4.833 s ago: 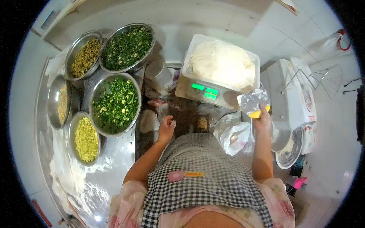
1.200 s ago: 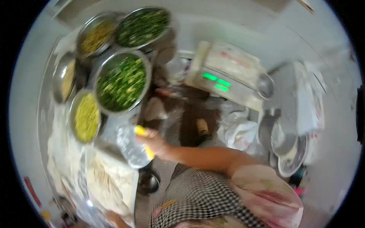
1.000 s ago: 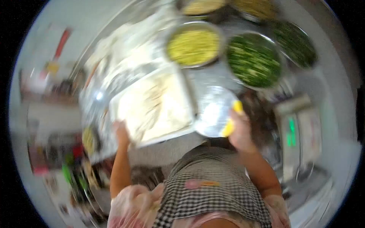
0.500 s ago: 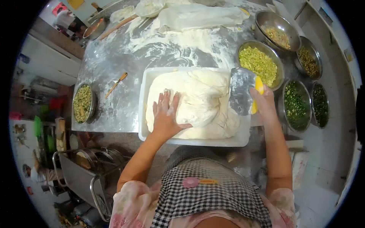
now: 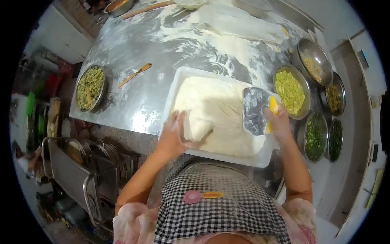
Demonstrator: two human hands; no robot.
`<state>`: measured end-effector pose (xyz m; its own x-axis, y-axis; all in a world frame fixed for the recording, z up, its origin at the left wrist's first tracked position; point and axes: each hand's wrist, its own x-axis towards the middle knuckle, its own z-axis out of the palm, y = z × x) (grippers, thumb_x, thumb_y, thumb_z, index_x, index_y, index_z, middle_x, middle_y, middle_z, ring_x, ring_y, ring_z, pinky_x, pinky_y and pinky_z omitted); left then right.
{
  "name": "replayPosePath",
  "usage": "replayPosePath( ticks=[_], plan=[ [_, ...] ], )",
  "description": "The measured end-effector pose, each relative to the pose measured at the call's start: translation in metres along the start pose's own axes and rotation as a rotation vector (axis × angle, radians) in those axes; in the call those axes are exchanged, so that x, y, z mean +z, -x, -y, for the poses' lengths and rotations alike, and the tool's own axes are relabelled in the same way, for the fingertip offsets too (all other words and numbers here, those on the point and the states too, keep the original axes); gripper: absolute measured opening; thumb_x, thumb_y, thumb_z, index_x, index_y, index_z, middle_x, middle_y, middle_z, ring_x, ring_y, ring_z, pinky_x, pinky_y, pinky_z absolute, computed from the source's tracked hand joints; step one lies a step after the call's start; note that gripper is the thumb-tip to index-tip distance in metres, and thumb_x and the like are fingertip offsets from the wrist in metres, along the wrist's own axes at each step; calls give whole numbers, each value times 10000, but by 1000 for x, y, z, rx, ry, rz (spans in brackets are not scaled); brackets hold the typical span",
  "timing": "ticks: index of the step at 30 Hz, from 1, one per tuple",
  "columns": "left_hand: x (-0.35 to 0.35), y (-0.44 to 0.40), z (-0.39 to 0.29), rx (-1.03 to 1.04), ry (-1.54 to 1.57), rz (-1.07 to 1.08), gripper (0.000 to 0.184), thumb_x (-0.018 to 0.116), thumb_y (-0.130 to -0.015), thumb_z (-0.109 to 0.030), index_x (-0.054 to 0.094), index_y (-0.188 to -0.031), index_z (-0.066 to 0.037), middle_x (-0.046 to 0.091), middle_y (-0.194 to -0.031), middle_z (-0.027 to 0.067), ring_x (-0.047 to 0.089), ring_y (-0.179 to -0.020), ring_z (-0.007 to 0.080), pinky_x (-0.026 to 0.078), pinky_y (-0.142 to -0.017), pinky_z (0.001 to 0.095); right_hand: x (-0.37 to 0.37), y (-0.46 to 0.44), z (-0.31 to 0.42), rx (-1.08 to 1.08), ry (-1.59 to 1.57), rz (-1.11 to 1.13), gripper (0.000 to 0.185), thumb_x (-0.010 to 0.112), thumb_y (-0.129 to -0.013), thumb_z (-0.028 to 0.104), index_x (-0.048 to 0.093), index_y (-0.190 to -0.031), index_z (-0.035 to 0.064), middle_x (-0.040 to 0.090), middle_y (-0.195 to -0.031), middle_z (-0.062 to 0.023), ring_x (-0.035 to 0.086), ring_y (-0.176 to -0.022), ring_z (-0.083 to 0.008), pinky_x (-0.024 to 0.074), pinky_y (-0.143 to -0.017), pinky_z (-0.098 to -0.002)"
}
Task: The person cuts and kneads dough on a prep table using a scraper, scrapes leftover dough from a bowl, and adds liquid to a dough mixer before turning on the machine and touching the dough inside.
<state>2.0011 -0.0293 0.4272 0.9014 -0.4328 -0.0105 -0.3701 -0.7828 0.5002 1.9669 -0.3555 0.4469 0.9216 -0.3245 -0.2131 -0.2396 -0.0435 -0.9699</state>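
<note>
A white plastic tub (image 5: 211, 161) in front of me is filled with soft pale dough (image 5: 223, 101), with a raised fold at its left side. My left hand (image 5: 172, 136) rests against that fold near the tub's left wall, fingers stretched and thumb apart, a little blurred. In my right hand (image 5: 281, 124) is a dough scraper (image 5: 255, 110) by its yellow handle. Its wide, flour-smeared metal blade lies over the right part of the dough. What the blade's lower edge touches is hidden.
Bowls of chopped yellow-green filling (image 5: 290, 92) and greens (image 5: 315, 136) stand at right. A filling bowl (image 5: 90, 88) and wooden spatula (image 5: 135, 75) are on the left of the floury metal table (image 5: 126, 49). A rolling pin (image 5: 148, 9) lies at the back; a metal cart (image 5: 71, 173) stands lower left.
My left hand has moved left and toward me, from flat on the dough to the fold's edge. The dough's bulge has shifted left. The scraper stays at the right; the whole view has tilted.
</note>
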Motion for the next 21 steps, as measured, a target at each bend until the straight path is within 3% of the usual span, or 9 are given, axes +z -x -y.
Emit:
replayPosePath(
  ticks=[4, 5, 7, 8, 10, 14, 18, 20, 21],
  plan=[
    [8, -12, 0, -38, -65, 120, 891, 766, -572, -162, 293, -1325, -111, 279, -1320, 278, 292, -1230, 396, 313, -995, 425, 24, -24, -14, -14, -27, 60, 239, 573, -787, 30, 550, -1024, 9, 557, -812, 11, 511, -689, -59, 420, -590, -205],
    [11, -24, 7, 34, -56, 30, 761, 714, -597, -70, 372, -1277, -83, 407, -1225, 289, 431, -1148, 345, 403, -916, 379, 27, -29, -15, 3, -40, 76, 244, 575, -786, 29, 548, -1028, 11, 558, -817, 9, 514, -691, -62, 425, -593, -209],
    [2, -53, 10, -192, 475, 93, 614, 635, -603, 26, 466, -1188, -42, 548, -1036, 259, 577, -952, 291, 486, -774, 334, 33, -33, -12, 71, -122, 116, 243, 573, -790, 36, 546, -1031, 12, 565, -826, 1, 527, -705, -69, 441, -607, -216],
    [6, -68, -10, -42, 582, -123, 509, 571, -612, 80, 520, -1110, -13, 616, -864, 182, 625, -771, 243, 506, -656, 319, 35, -37, -10, 101, -159, 135, 242, 573, -793, 39, 545, -1032, 13, 569, -830, -3, 533, -711, -72, 448, -613, -220],
    [8, -96, -73, 217, 364, -146, 452, 607, -631, -15, 541, -1076, -61, 618, -779, 142, 601, -741, 318, 486, -638, 375, 34, -42, -23, 125, -236, 148, 241, 570, -800, 46, 539, -1038, 15, 578, -858, -24, 554, -730, -95, 466, -633, -228],
    [28, -83, -129, 488, 440, -148, 496, 683, -642, -141, 539, -1117, -129, 558, -1047, 134, 534, -978, 296, 428, -822, 391, 23, -26, -21, 329, -647, 67, 260, 564, -808, 49, 517, -1062, 16, 587, -914, -65, 584, -759, -143, 488, -645, -234],
    [22, -54, -45, 392, 272, 18, 780, 766, -575, -265, 421, -1259, -120, 413, -1243, 205, 417, -1122, 377, 381, -898, 403, 27, -19, -38, 180, -360, 18, 255, 566, -811, 50, 504, -1058, 33, 578, -933, -49, 572, -822, -139, 472, -723, -245],
    [-6, -34, -33, -147, 32, 72, 913, 778, -562, -284, 306, -1335, -175, 298, -1340, 217, 332, -1194, 408, 311, -963, 445, 23, -18, -48, 232, -348, 25, 313, 570, -798, 52, 483, -1098, 41, 559, -940, -49, 553, -827, -144, 465, -721, -273],
    [0, -34, -25, -140, 46, -27, 933, 785, -549, -290, 302, -1336, -158, 271, -1354, 219, 306, -1211, 410, 294, -975, 452, 21, -19, -50, 251, -333, 36, 342, 572, -792, 53, 472, -1119, 45, 550, -943, -49, 544, -830, -147, 462, -720, -287]
  ],
)
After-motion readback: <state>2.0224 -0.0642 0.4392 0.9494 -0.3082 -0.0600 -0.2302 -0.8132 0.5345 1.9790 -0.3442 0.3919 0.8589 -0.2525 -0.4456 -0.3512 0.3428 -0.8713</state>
